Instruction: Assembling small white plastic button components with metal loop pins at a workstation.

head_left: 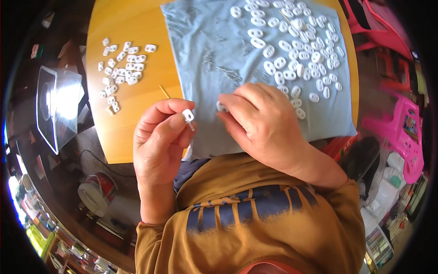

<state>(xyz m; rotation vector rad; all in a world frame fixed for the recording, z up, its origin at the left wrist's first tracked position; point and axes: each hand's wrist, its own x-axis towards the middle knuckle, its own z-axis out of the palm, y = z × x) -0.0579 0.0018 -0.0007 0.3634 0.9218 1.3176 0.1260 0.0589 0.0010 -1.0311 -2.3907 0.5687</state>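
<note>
My left hand (162,137) pinches a small white plastic cord-lock piece (187,114) between thumb and forefinger. A small metal coil spring (191,126) sticks out below that piece. To its right, low over the blue cloth, my right hand (267,116) has thumb and forefinger closed on a white plastic piece (221,107), mostly hidden by the fingers; it looks like one of the oval two-hole pieces (270,68). Loose springs (228,73) lie scattered on the cloth beyond my hands. Several small white pieces with a hole (132,58) lie on the table to the left.
The blue cloth (191,50) covers the right part of the yellow wooden table (118,137). A thin brass-coloured rod (164,91) lies near my left hand, partly on the wood. Pink plastic stools (401,132) stand at the right; a white bucket (95,196) is on the floor at left.
</note>
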